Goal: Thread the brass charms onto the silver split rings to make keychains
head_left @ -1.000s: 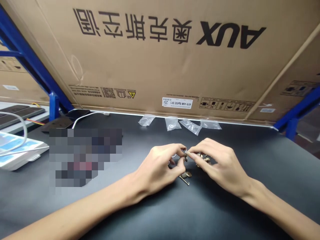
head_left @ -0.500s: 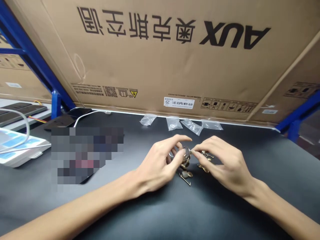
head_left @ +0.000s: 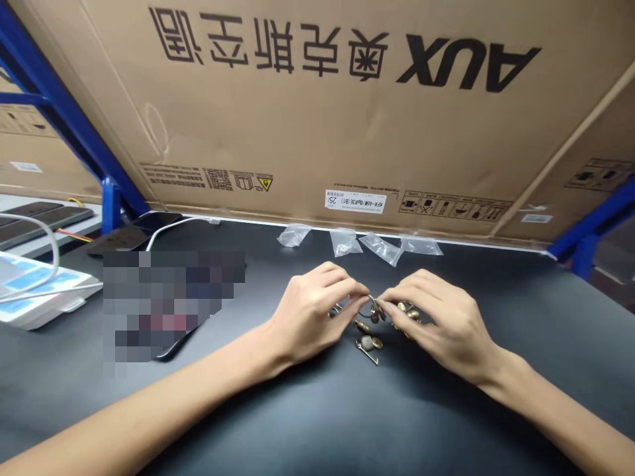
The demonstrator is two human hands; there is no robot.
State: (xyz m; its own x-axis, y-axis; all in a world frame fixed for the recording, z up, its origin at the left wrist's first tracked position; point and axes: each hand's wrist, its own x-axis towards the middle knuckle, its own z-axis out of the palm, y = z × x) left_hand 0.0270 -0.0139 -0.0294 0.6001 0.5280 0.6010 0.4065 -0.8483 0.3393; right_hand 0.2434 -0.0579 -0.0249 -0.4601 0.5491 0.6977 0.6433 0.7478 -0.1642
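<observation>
Between my two hands is a thin metal ring with small bronze-coloured pieces hanging on its right part. My left hand pinches the ring's upper left with thumb and forefinger. From the right, my right hand pinches the ring near the hanging pieces. Just below lie a small brass piece, round pieces and a thin hooked pin on the black table. More brass pieces lie partly hidden behind my right fingers.
Several clear plastic bags lie along the table's back edge, before a large cardboard box. At the left are a blurred-out device, a white tray, white cables and dark phones. Blue posts flank the box.
My left thumb and forefinger have closed together on the ring, where the forefinger was raised before. The ring's hanging pieces have shifted right, toward my right fingertips.
</observation>
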